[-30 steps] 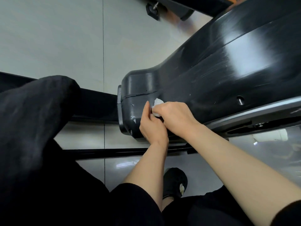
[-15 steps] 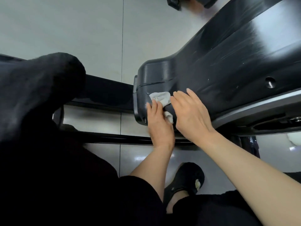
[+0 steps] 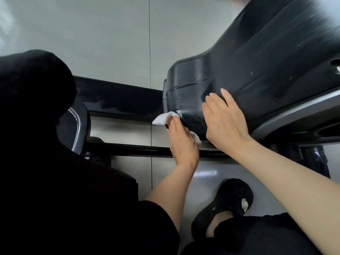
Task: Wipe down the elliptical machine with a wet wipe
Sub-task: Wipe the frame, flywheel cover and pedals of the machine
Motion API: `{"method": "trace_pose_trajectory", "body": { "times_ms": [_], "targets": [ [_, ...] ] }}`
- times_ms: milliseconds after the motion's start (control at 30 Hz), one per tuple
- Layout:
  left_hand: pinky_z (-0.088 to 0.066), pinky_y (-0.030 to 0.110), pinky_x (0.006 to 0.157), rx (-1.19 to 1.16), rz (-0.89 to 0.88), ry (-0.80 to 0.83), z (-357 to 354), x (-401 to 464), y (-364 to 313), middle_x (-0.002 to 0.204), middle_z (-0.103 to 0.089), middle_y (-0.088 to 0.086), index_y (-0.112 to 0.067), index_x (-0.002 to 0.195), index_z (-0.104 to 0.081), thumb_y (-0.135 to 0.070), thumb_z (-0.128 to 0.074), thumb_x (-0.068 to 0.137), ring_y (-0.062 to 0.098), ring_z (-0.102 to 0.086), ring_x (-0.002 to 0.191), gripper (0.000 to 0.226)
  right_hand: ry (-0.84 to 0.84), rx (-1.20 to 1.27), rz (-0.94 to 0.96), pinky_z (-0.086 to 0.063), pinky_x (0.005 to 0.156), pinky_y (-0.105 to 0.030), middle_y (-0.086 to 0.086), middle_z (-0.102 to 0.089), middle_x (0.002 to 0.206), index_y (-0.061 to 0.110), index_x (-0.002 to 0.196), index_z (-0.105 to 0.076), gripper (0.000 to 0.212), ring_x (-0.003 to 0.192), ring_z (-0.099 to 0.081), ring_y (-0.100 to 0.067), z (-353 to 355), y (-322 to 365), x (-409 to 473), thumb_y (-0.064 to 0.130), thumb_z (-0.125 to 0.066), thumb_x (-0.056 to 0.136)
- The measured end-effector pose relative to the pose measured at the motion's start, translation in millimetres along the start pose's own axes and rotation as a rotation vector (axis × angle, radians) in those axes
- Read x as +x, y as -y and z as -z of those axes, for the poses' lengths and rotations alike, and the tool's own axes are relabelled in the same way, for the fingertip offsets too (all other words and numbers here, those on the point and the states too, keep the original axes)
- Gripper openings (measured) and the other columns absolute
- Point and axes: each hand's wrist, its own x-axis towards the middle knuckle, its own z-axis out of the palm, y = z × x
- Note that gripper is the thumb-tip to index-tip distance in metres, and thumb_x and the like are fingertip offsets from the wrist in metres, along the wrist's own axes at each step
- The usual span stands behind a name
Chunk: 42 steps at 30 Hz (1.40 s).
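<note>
The elliptical machine's glossy black housing (image 3: 257, 67) fills the upper right, ending in a rounded end cap at centre. My left hand (image 3: 182, 142) presses a white wet wipe (image 3: 163, 119) against the lower left corner of that cap, fingers lying over the wipe. The wipe's crumpled ends stick out above and to the right of the hand. My right hand (image 3: 224, 120) lies flat on the housing just right of it, fingers straight, holding nothing.
Black frame rails (image 3: 117, 100) run across the pale tiled floor (image 3: 92, 34) behind the cap. A dark sleeve and knee (image 3: 36, 126) fill the left side. My black slipper (image 3: 228, 203) rests on the floor below the hands. A grey trim strip (image 3: 298, 115) edges the housing.
My left hand has slid the wipe down and left, from the cap's face to its lower corner. My right hand stays flat on the housing. The camera has moved closer.
</note>
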Motion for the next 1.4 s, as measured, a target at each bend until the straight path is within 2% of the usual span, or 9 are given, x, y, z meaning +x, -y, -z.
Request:
{"method": "trace_pose_trajectory", "body": {
  "times_ms": [167, 333, 500, 600, 733, 867, 1000, 1167, 1400],
  "targets": [
    [-0.018, 0.029, 0.121, 0.092, -0.24, 0.088, 0, 24, -4, 0.162, -0.018, 0.004, -0.008, 0.153, -0.024, 0.023, -0.036, 0.083, 0.018, -0.012, 0.15, 0.077, -0.04, 0.055, -0.023, -0.023, 0.117, -0.045, -0.026, -0.064, 0.114, -0.012, 0.106, -0.065, 0.049, 0.118, -0.056, -0.037, 1, 2, 1, 0.011, -0.033, 0.076],
    [-0.047, 0.044, 0.099, 0.082, -0.116, 0.1, 0, -13, 6, 0.16, 0.008, -0.01, -0.014, 0.155, -0.005, 0.027, -0.033, 0.075, 0.017, -0.006, 0.15, 0.094, -0.05, 0.104, -0.034, -0.028, 0.115, -0.047, -0.028, -0.064, 0.116, -0.013, 0.109, -0.065, 0.056, 0.118, -0.057, -0.038, 1, 6, 1, 0.011, -0.025, 0.076],
    [-0.032, 0.02, 0.107, 0.074, 0.008, 0.118, 7, 23, -10, 0.164, 0.003, -0.003, -0.015, 0.156, -0.006, 0.023, -0.036, 0.078, 0.015, -0.006, 0.15, 0.092, -0.032, 0.108, -0.028, -0.029, 0.115, -0.047, -0.026, -0.064, 0.115, -0.012, 0.108, -0.065, 0.061, 0.118, -0.057, -0.037, 1, 6, 7, 0.014, -0.019, 0.076],
    [-0.044, 0.025, 0.085, 0.124, -0.071, 0.151, 13, 1, 3, 0.163, 0.005, -0.011, -0.02, 0.156, -0.004, 0.025, -0.033, 0.076, 0.018, -0.017, 0.149, 0.096, -0.033, 0.107, -0.038, -0.029, 0.115, -0.047, -0.025, -0.064, 0.113, -0.011, 0.106, -0.065, 0.061, 0.116, -0.057, -0.037, 1, 7, 7, 0.014, -0.018, 0.077],
    [-0.046, 0.034, 0.095, 0.119, -0.159, 0.147, 11, 4, 4, 0.163, -0.009, -0.005, -0.016, 0.155, -0.019, 0.025, -0.033, 0.073, 0.025, -0.019, 0.148, 0.092, -0.077, 0.132, -0.035, -0.033, 0.113, -0.046, -0.023, -0.065, 0.105, -0.01, 0.101, -0.066, 0.06, 0.11, -0.058, -0.038, -1, 9, 13, 0.013, -0.017, 0.076],
    [-0.006, 0.03, 0.123, 0.22, -0.302, 0.197, 6, 36, -7, 0.163, -0.011, 0.009, -0.006, 0.153, -0.02, 0.017, -0.035, 0.088, 0.019, -0.007, 0.151, 0.071, -0.082, 0.142, -0.032, -0.033, 0.113, -0.045, -0.024, -0.065, 0.105, -0.01, 0.101, -0.066, 0.061, 0.11, -0.058, -0.038, 0, 10, 16, 0.014, -0.016, 0.074],
    [-0.031, 0.016, 0.104, 0.234, -0.179, 0.22, 23, -8, 17, 0.164, 0.002, -0.005, -0.016, 0.156, -0.008, 0.025, -0.031, 0.076, 0.021, -0.009, 0.15, 0.094, -0.066, 0.107, -0.013, -0.03, 0.115, -0.044, -0.025, -0.062, 0.12, -0.011, 0.116, -0.062, 0.066, 0.118, -0.054, -0.038, -6, 7, 7, 0.013, -0.015, 0.076],
    [-0.039, 0.033, 0.074, 0.152, -0.078, 0.136, 14, 56, -5, 0.154, -0.032, 0.003, -0.012, 0.142, -0.037, 0.015, -0.033, 0.075, 0.035, -0.045, 0.125, 0.072, -0.069, 0.086, 0.005, -0.032, 0.115, -0.045, -0.026, -0.061, 0.122, -0.011, 0.118, -0.061, 0.065, 0.119, -0.054, -0.039, -9, 8, 11, 0.012, -0.018, 0.076],
    [-0.032, 0.034, 0.114, 0.217, -0.321, 0.201, 18, 44, -7, 0.16, -0.023, 0.001, -0.011, 0.15, -0.034, 0.019, -0.032, 0.076, 0.015, -0.019, 0.148, 0.08, -0.143, 0.11, 0.006, -0.034, 0.113, -0.046, -0.027, -0.063, 0.119, -0.012, 0.116, -0.062, 0.061, 0.117, -0.057, -0.039, -15, 8, 8, 0.013, -0.017, 0.084]
  ]
}}
